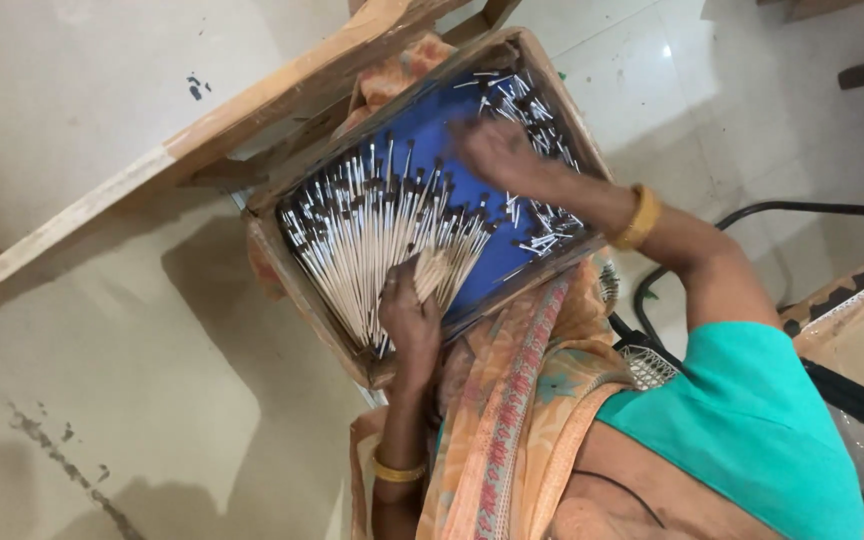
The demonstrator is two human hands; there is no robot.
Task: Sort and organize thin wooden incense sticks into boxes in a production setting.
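We look down on a shallow wooden tray (297,275) lined in blue, resting tilted on our lap over an orange patterned cloth (512,400). Inside it lies a fan of thin pale sticks with dark tips (372,225), filling the tray from its middle out toward 9 o'clock, the dark tips pointing toward 12 o'clock. At the tray's 2 to 3 o'clock side a looser scatter of short stick pieces (542,130) lies on the blue lining.

Our left hand (410,318) sits at the tray's 6 o'clock edge. Its fingers are curled around a small bundle of sticks (435,268) whose ends stick up past the thumb, touching the fan's lower ends. A gold bangle (397,470) circles that wrist.

Our right hand (497,150) reaches in from 4 o'clock and hovers over the tray near its 1 o'clock area, between the fan and the scatter. It is blurred, so we cannot tell whether it is clenched, spread, or holding anything. A second gold bangle (640,218) shows on that forearm, and a green sleeve (752,410) covers the upper arm.

A wooden frame (202,130) runs slantwise behind the tray from 9 toward 12 o'clock, over a pale tiled floor (102,380).
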